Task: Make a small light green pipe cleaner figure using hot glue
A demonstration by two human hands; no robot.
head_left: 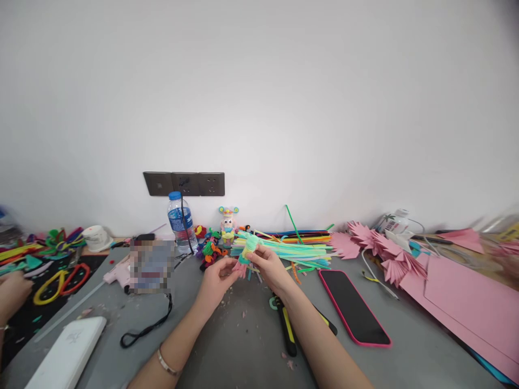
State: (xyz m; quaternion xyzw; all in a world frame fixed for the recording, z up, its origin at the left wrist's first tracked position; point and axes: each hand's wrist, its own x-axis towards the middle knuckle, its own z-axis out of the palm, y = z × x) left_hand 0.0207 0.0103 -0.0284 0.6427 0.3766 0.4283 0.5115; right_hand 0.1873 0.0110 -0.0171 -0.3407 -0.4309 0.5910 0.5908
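A small pipe-cleaner craft (245, 257), pale green on top, yellow in the middle and pink below, is held up between my two hands over the grey table. My right hand (271, 266) grips its upper part between thumb and fingers. Lower down, my left hand (217, 280) pinches at the pink end. Just behind lies a fanned bundle of pale green, yellow and blue pipe cleaners (300, 252). Pliers with black and yellow handles (288, 329) lie partly hidden under my right forearm. A toy figure with round ears (228, 224) stands behind the craft.
To the right lie a pink-edged phone (354, 308), pink folded paper (375, 246) and pink sheets (474, 292). A water bottle (180, 222), a white power bank (67, 354) and a black strap (148, 328) are left. Another person's hand (14, 294) is near scissors (60, 283).
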